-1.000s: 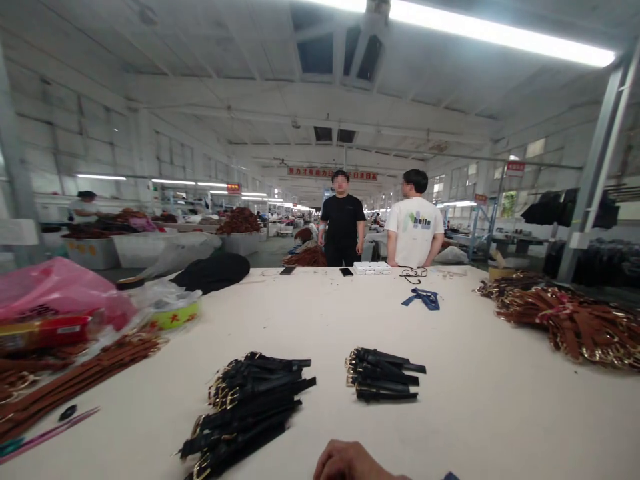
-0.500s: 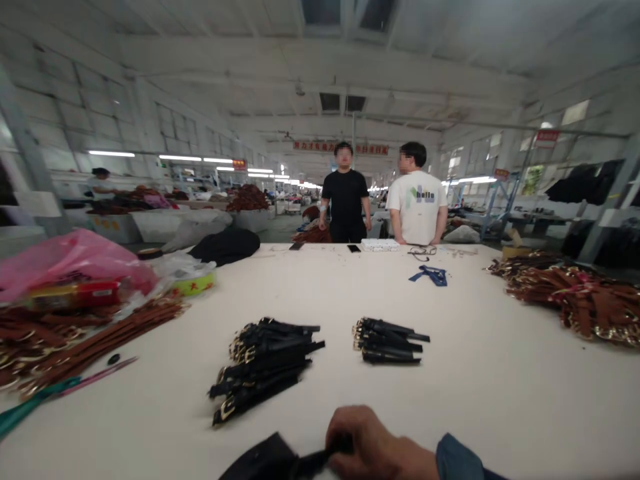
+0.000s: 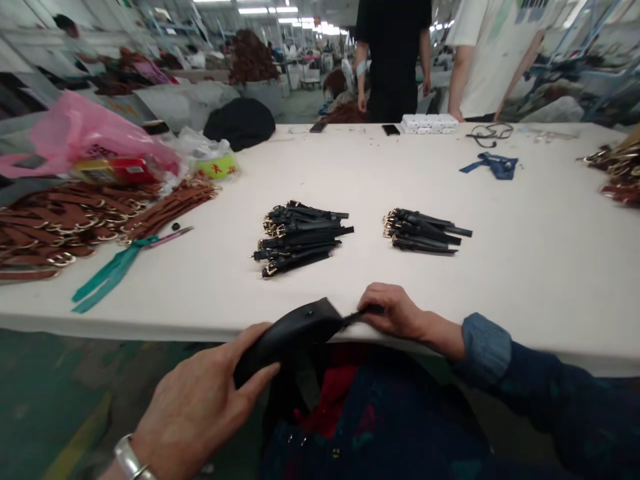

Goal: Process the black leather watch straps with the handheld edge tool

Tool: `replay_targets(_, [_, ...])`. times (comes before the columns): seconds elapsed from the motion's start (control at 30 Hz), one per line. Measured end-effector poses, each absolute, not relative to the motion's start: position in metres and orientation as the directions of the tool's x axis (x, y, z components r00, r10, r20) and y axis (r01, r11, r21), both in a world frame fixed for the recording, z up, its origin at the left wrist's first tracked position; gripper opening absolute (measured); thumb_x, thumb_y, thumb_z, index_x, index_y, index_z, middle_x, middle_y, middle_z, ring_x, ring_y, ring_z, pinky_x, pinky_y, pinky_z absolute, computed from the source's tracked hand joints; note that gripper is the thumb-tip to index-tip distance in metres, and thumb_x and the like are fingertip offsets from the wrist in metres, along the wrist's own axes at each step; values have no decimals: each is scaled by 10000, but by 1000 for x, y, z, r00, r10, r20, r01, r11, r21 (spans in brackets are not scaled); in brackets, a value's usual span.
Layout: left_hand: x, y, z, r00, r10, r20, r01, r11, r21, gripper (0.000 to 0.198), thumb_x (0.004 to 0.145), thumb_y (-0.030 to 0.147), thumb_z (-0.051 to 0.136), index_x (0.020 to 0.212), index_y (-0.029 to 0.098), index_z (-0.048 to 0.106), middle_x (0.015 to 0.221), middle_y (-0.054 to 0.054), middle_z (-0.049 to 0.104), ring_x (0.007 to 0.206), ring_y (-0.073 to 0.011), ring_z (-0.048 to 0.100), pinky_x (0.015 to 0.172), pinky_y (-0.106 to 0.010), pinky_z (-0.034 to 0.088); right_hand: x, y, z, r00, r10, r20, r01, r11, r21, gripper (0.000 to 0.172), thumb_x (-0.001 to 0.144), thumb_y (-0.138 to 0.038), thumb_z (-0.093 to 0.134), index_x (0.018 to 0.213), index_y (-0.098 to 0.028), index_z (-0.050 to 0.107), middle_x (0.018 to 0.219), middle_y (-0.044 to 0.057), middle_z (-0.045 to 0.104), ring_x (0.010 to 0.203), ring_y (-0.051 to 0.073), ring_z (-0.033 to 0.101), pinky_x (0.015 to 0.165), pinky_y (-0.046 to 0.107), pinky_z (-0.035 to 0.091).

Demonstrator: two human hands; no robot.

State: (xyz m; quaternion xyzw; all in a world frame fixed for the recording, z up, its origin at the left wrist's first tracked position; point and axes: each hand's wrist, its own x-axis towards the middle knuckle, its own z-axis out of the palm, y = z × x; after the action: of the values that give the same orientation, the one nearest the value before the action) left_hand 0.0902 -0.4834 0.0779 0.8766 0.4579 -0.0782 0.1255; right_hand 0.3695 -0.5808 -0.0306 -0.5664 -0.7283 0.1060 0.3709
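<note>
Black leather belt [image 3: 287, 333] plain, no pattern; 2 bunches of black belts [image 3: 300, 237] [image 3: 423, 231] w/ gold buckles [image 3: 270, 269] on cream-white counter [image 3: 550, 267]. Far left: tan-brown belts [image 3: 55, 230], gold rings; pink plastic bag [image 3: 95, 137]; teal ribbon [image 3: 107, 277]. Top right: royal-blue ribbon [image 3: 493, 165]. Floor [image 3: 40, 413] green, yellow stripe. Navy top [image 3: 400, 413] w/ red patch, mid-blue cuff [image 3: 485, 348], silver bracelet [image 3: 127, 459].

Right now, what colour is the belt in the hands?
The belt is black; see the head view.
</note>
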Motion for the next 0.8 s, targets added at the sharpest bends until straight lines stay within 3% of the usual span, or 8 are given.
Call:
replay_targets(0.13, [105, -491, 80, 588, 750, -302, 801, -593, 87, 448, 848, 505, 381, 1275, 384, 444, 866, -18, 720, 823, -274, 675, 674, -352, 442, 370, -580, -28, -60, 913, 404, 749, 309, -586, 48, 767, -194, 630, 805, -163, 629, 730, 32, 615, 660, 135, 545, 607, 238, 409])
replay_targets(0.43, [102, -494, 78, 546, 768, -334, 817, -576, 10, 473, 831, 552, 358, 1275, 413, 444, 881, -7, 728, 770, -293, 683, 612, -354, 442, 370, -582, -28, -43, 912, 409, 742, 303, -598, 61, 743, -177, 612, 804, -170, 614, 728, 21, 621, 637, 124, 548, 594, 229, 412])
replay_targets(0.8, [126, -491, 76, 603, 701, -379, 779, -620, 92, 467, 825, 519, 398, 1253, 344, 466, 827, -41, 707, 766, -278, 663, 632, -344, 427, 371, -583, -29, -71, 907, 416, 738, 328, -589, 50, 731, -132, 585, 768, -166, 590, 701, 9, 599, 629, 111, 531, 590, 218, 397])
